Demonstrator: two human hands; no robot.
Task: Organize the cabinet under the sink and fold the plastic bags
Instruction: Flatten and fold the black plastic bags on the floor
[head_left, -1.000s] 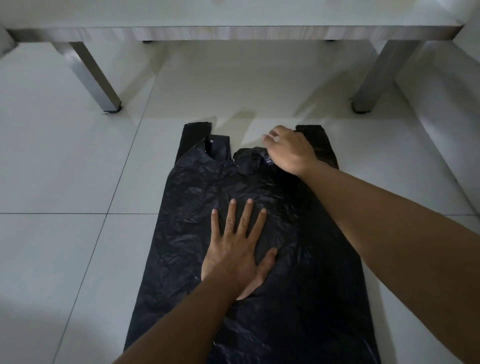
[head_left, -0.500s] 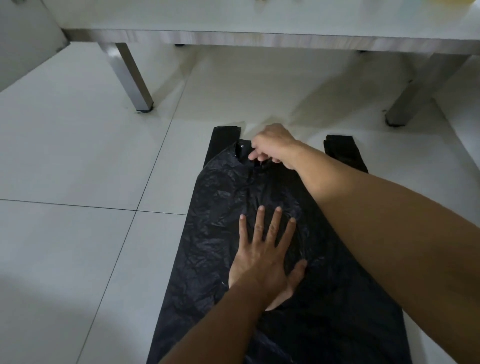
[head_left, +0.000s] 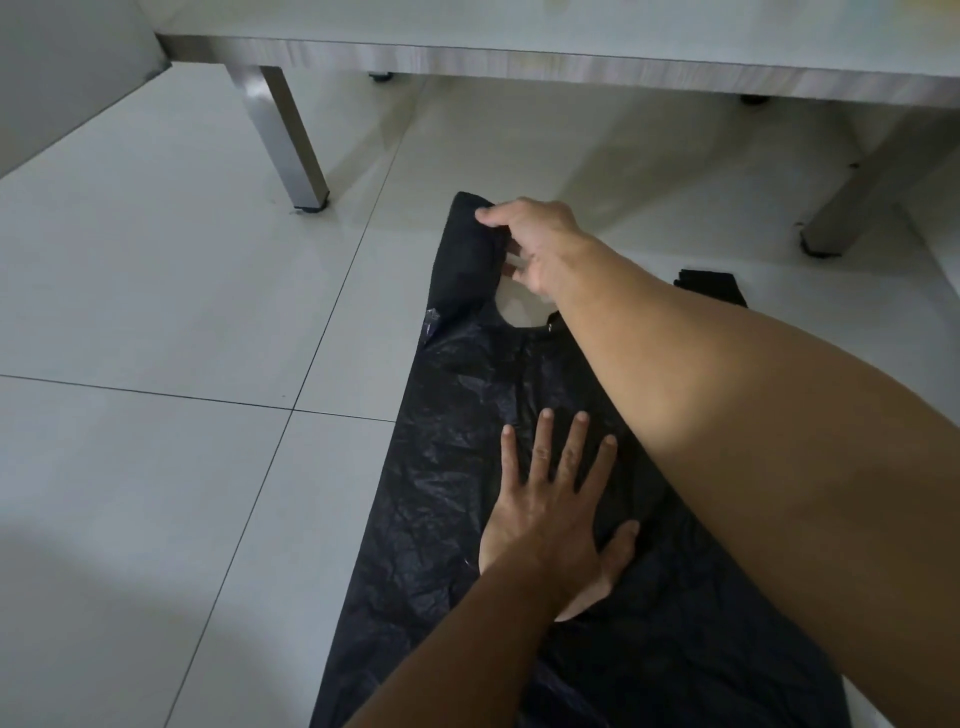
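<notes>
The right forearm (head_left: 727, 415) is crossing the middle of the frame and covering much of the right side of the black plastic bag (head_left: 441, 467), so only the tip of the far handle (head_left: 709, 283) is showing at the upper right. The bag's near end is running off the bottom edge. The right hand (head_left: 540, 244) is hiding its own fingertips where they are meeting the other handle (head_left: 465, 260), so the hold cannot be told. The left hand (head_left: 550, 514) is covering the plastic beneath its palm. Both arms are being cut off by the lower and right edges. The table (head_left: 519, 52) is being cropped by the top edge.
</notes>
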